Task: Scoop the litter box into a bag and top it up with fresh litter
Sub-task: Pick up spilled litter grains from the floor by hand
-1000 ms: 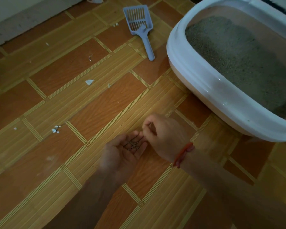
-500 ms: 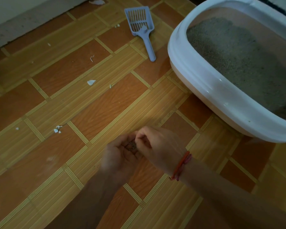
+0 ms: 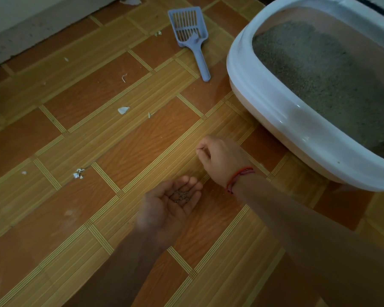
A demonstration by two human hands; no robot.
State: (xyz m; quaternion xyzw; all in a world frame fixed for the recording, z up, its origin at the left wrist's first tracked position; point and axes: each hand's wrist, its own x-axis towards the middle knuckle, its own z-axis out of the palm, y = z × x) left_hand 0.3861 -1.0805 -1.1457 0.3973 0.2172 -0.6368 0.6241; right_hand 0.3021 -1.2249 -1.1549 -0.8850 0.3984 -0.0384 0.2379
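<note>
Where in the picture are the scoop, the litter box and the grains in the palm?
scoop (image 3: 192, 43), head view, base of the slotted head.
litter box (image 3: 282, 103), head view, near white rim.
grains (image 3: 181, 194), head view, middle of the pile.

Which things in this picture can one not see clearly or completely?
Head view only:
Right hand: its curled fingers hide whether it pinches a grain.
Litter box: far side cut off by the right and top edges.
Grains in the left hand: too small to count.
</note>
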